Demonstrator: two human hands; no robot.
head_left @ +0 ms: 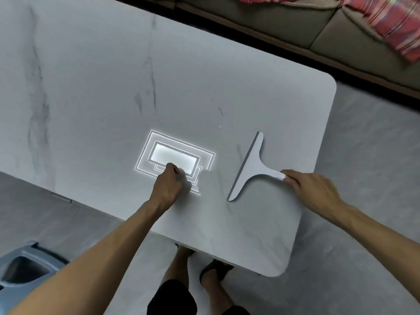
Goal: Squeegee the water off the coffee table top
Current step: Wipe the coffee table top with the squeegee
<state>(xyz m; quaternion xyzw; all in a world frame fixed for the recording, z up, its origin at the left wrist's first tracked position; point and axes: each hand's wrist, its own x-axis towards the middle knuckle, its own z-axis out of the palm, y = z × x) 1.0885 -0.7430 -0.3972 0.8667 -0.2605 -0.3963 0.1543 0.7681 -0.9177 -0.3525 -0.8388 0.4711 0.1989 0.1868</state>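
A pale grey T-shaped squeegee (251, 165) lies flat on the marbled grey coffee table top (102, 92), near its right end. My right hand (311, 189) is closed around the end of the squeegee's handle. My left hand (169, 185) rests as a fist on the table to the left of the squeegee, holding nothing visible. A bright reflection of a ceiling light (175, 159) shines on the surface just beyond that fist. No water shows clearly on the top.
A beige sofa (284, 26) with a red striped cloth (391, 26) runs along the far side. A blue-grey plastic stool (25, 267) stands at the lower left. My legs and sandalled feet (216, 272) are at the table's near edge.
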